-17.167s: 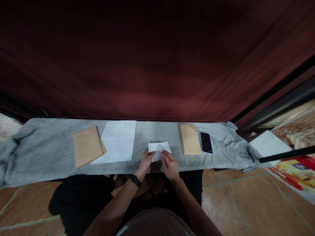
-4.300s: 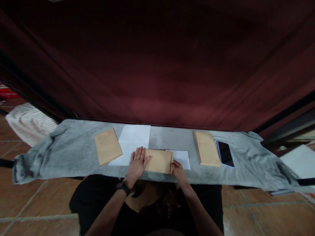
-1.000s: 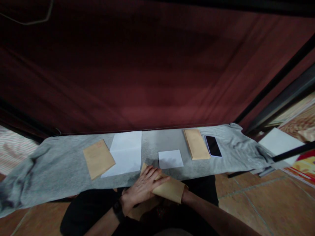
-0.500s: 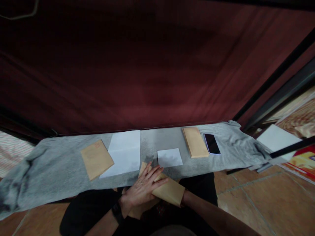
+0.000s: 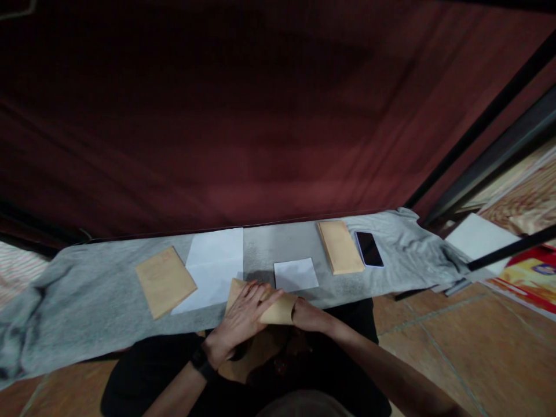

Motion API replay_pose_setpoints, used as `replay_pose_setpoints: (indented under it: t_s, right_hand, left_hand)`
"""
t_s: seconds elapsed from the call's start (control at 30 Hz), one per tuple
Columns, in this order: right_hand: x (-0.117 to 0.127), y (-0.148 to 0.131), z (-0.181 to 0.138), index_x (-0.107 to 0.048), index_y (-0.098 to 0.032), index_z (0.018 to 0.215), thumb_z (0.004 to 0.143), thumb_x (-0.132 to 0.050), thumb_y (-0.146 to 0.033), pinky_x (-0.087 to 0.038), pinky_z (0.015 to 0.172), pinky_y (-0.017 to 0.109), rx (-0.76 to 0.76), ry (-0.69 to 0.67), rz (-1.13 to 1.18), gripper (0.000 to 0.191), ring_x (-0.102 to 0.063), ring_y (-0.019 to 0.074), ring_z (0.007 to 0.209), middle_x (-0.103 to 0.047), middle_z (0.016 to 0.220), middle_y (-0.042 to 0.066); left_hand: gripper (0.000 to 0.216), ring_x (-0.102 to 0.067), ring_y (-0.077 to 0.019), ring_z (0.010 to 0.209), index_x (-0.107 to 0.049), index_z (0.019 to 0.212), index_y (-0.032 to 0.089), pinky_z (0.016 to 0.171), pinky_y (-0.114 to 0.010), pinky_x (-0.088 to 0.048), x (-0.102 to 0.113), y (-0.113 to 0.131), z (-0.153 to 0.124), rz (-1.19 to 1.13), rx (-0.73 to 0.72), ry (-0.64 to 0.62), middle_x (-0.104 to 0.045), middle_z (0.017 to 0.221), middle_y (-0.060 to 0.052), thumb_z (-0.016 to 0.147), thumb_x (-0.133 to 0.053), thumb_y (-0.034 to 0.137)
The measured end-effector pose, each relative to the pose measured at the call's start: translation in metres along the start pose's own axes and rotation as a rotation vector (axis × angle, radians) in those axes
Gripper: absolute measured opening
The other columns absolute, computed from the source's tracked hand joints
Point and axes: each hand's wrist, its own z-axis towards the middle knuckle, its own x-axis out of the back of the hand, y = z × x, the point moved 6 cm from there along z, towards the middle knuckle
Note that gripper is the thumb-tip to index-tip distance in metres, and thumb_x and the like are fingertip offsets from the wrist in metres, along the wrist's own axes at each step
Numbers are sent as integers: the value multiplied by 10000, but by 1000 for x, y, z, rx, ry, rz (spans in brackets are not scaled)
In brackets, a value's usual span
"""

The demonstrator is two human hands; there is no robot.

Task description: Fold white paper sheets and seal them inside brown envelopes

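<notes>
At the near edge of the cloth-covered table I hold a brown envelope [image 5: 278, 311] over my lap. My left hand [image 5: 246, 313], with a dark watch on its wrist, lies across the envelope's top face and grips it, fingers close together. From the right, my right hand [image 5: 304, 315] reaches into the envelope's open end; its fingers are hidden by the paper. Just beyond the envelope lies a small white sheet of paper [image 5: 296, 274]. To the left, another brown envelope [image 5: 165, 282] overlaps a large creased white sheet [image 5: 216, 263].
A stack of brown envelopes [image 5: 341, 248] sits to the right, beside a phone [image 5: 369, 249]. Grey cloth [image 5: 99, 289] covers the narrow table. A dark red panel [image 5: 269, 145] rises behind it. Papers and a red printed package [image 5: 532, 278] are at the far right.
The envelope has turned and been raised toward the table edge. My right hand has drawn partly out of it, so more of the hand shows. My left hand stays on top.
</notes>
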Motion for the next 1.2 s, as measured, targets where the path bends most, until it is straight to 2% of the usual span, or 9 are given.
replay_pose_setpoints:
  t_s: [0.1, 0.17, 0.27, 0.43, 0.7, 0.8, 0.93, 1.07, 1.2]
  right_hand:
    - [-13, 14, 0, -759, -182, 874, 811, -542, -87, -512, 598, 141, -36, -327, 182, 245, -698, 109, 661, -768, 756, -38]
    - [-18, 26, -4, -731, -205, 1061, 872, -522, -139, -545, 733, 215, -139, -442, 348, 290, -721, 153, 824, -779, 946, 4]
    - [-10, 57, -4, -691, -215, 1141, 917, -493, -220, -546, 870, 313, -298, -303, 400, 300, -702, 192, 951, -742, 1109, 50]
    - [6, 108, -3, -619, -178, 1212, 948, -507, -266, -533, 893, 353, -503, -118, -52, 300, -682, 226, 940, -679, 1114, 121]
    - [-11, 112, 7, -571, -126, 1160, 881, -686, -368, -500, 907, 389, -611, -142, -453, 387, -622, 320, 1097, -636, 1155, 202]
    - [-14, 115, 10, -582, -128, 1080, 810, -754, -318, -486, 911, 404, -645, -101, -410, 373, -623, 337, 1075, -654, 1101, 213]
    - [-12, 129, 11, -591, -177, 928, 723, -758, -196, -476, 918, 421, -682, 25, -100, 265, -626, 330, 1037, -680, 985, 169]
    - [-5, 138, 5, -570, -231, 777, 782, -662, -243, -501, 876, 388, -643, 73, 77, 92, -635, 268, 930, -671, 833, 79]
    - [10, 146, -9, -607, -199, 976, 897, -505, -426, -540, 698, 338, -650, 152, 224, 260, -634, 214, 741, -654, 805, 47]
  left_hand:
    - [954, -488, -323, 1315, -173, 1596, 311, 1144, -516, -352, -5, -18, -2, 4, 69, 7, -524, 1415, -112, 818, -724, 271]
    - [990, -512, -327, 1283, -119, 1605, 303, 1115, -508, -382, -9, -30, -4, -11, 127, 13, -535, 1396, -119, 821, -723, 323]
    - [1073, -549, -321, 1223, -46, 1611, 282, 1078, -487, -419, -13, -44, -7, -44, 207, 32, -554, 1348, -120, 796, -740, 354]
    - [1107, -558, -325, 1193, -47, 1610, 250, 1049, -468, -444, -16, -54, -7, -81, 276, 70, -578, 1278, -116, 772, -757, 387]
    - [1042, -542, -334, 1224, -108, 1603, 234, 1111, -514, -382, -18, -56, -1, 3, 318, 101, -575, 1286, -129, 789, -736, 407]
    - [999, -544, -333, 1232, -132, 1599, 237, 1125, -529, -362, -16, -55, -1, 27, 316, 122, -579, 1304, -134, 807, -713, 417]
    - [983, -544, -333, 1236, -167, 1594, 215, 1150, -542, -325, -18, -54, -2, 34, 300, 128, -583, 1317, -144, 806, -714, 427]
    - [972, -533, -337, 1257, -175, 1594, 212, 1153, -546, -317, -19, -55, -2, 26, 307, 146, -576, 1342, -149, 816, -700, 464]
    - [999, -540, -340, 1250, -166, 1597, 207, 1154, -554, -311, -21, -56, -3, 19, 330, 139, -580, 1331, -152, 805, -714, 474]
